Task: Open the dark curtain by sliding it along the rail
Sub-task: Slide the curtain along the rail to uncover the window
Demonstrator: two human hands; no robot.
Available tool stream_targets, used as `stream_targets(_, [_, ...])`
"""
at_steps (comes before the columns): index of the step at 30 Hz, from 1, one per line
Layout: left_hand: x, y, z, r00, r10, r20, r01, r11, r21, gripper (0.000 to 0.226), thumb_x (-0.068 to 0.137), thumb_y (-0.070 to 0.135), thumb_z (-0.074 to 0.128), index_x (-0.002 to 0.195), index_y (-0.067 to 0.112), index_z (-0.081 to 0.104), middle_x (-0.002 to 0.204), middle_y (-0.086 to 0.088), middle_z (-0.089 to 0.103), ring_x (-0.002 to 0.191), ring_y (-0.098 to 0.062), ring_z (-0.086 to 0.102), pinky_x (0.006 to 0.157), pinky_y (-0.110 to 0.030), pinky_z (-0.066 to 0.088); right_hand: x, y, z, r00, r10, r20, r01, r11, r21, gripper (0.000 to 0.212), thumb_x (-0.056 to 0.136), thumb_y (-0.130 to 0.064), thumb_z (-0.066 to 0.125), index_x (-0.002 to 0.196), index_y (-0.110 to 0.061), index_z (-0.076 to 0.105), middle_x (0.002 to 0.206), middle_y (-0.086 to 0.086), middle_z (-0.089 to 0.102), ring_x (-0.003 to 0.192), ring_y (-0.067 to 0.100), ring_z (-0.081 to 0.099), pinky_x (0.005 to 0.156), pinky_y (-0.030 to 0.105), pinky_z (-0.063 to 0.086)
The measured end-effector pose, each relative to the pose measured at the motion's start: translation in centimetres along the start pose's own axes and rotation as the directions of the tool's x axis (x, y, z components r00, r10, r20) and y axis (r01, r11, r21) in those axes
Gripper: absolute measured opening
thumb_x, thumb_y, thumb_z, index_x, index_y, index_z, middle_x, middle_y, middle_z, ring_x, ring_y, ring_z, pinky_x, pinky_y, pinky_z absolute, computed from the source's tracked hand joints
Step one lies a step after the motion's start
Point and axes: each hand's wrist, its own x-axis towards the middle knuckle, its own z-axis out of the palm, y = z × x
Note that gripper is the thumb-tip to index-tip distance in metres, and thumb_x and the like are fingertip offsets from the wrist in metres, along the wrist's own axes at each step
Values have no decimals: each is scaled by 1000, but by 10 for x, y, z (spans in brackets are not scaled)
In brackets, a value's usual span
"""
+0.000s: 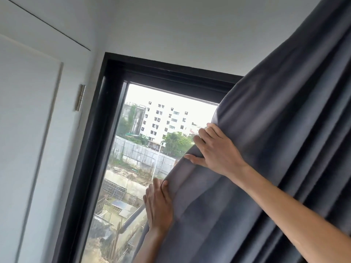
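Two bare forearms are reaching up from the lower right and bottom of the view, and both hands are gripping the leading edge of the dark curtain (284, 130). Lower down, the left hand (158, 207) is closing around the hem, its thumb lying on the room side of the cloth while its fingers are wrapping behind the fold, out of sight. Higher and to the right, the right hand (214, 149) is pinching the same edge, with the thumb pressing on the front of the fabric and the fingers curling over the hem toward the glass. Neither hand is spread open; each is clamping fabric.

Gathered into deep vertical folds, the curtain is filling the right half of the view and bulging leftward at the height of the right hand. Its top is running out of frame at the upper right, so the rail is not showing.

Left of the held edge, the window (136, 152) is standing uncovered, giving free room between the hem and the black window frame (106, 130). Beyond the frame, a white wall is carrying a small metal hinge (81, 97) and a pale door panel (28, 130). Through the glass, a fenced construction site and a white apartment block (165, 118) are showing under a bright sky.
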Motion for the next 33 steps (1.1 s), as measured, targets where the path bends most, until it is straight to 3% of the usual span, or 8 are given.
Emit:
stream_targets(6, [-42,43,37,994,105,24,-105,995,0,78,92,64,0,113,11,54,100,-14,66,104,-38,55,97,-55,38,-64,48,-35,995,55,80,-54,998,-18,60,103,-61,40,94,-5,58,94,14,58,99,36,57,110,48,43])
stream_targets(13, [-100,99,85,978,203,39,-202,978,-46,41,99,48,16,85,23,46,76,-3,58,84,-31,55,81,-50,44,-139,105,-72,980,121,157,-111,991,-71,56,104,-56,42,96,-4,60,97,15,60,100,37,56,112,49,41])
stream_targets(17, [-131,123,114,962,271,37,-268,961,-76,45,99,52,11,84,25,44,74,-1,51,76,-27,52,78,-45,43,-181,135,-95,962,150,228,-130,986,-102,58,105,-56,38,102,-3,61,103,18,62,102,36,56,114,51,39])
stream_targets(21, [-160,148,147,953,286,97,-279,957,-83,58,98,54,11,101,19,56,81,-3,56,82,-26,54,83,-45,42,-222,165,-117,939,184,290,-151,980,-133,57,105,-56,36,103,-3,58,105,18,61,104,37,55,116,50,36])
stream_targets(25, [-194,178,178,940,299,165,-276,949,-150,36,102,42,23,89,24,51,78,0,55,80,-24,51,85,-42,40,-268,198,-138,904,247,348,-187,963,-196,61,105,-58,33,104,-2,59,105,18,60,108,40,56,117,50,35])
stream_targets(33, [-278,238,240,886,356,296,-288,925,-249,33,102,41,25,90,25,51,75,-2,56,80,-26,53,85,-40,41,-364,251,-193,819,360,447,-262,927,-267,62,106,-54,32,108,-1,62,108,18,62,115,39,55,120,50,32])
